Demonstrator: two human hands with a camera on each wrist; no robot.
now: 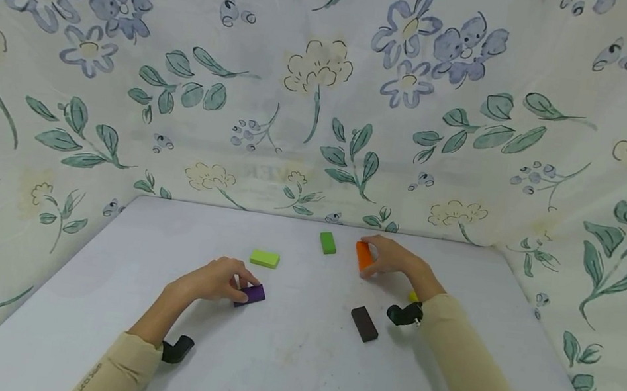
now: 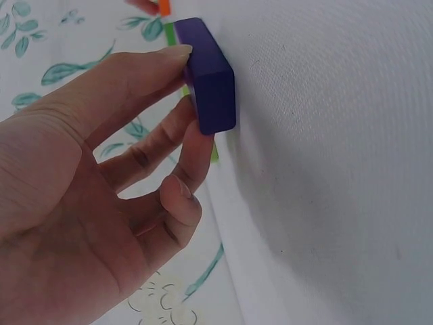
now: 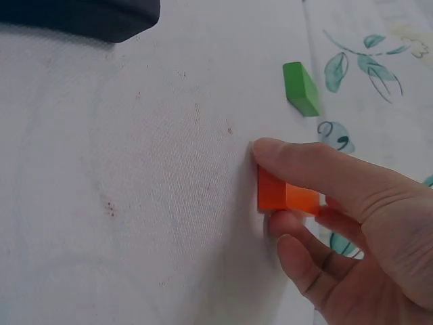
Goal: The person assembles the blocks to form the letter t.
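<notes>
In the head view my left hand (image 1: 215, 280) pinches a purple block (image 1: 255, 293) on the left of the white table. Up close in the left wrist view, thumb and fingertips grip the sides of that purple block (image 2: 215, 88), and the little finger is curled free. Farther back on the right, my right hand (image 1: 395, 258) holds an orange block (image 1: 363, 256) between thumb and fingers. The right wrist view shows the orange block (image 3: 272, 191) at the tabletop, part of it covered by the fingers.
A lime-green block (image 1: 264, 259) lies beyond the left hand, and a green block (image 1: 327, 243) near the table's back edge. A dark block (image 1: 364, 324) sits right of centre. Something yellow (image 1: 413, 297) is mostly hidden by the right forearm. Floral cloth (image 1: 311, 128) surrounds the table.
</notes>
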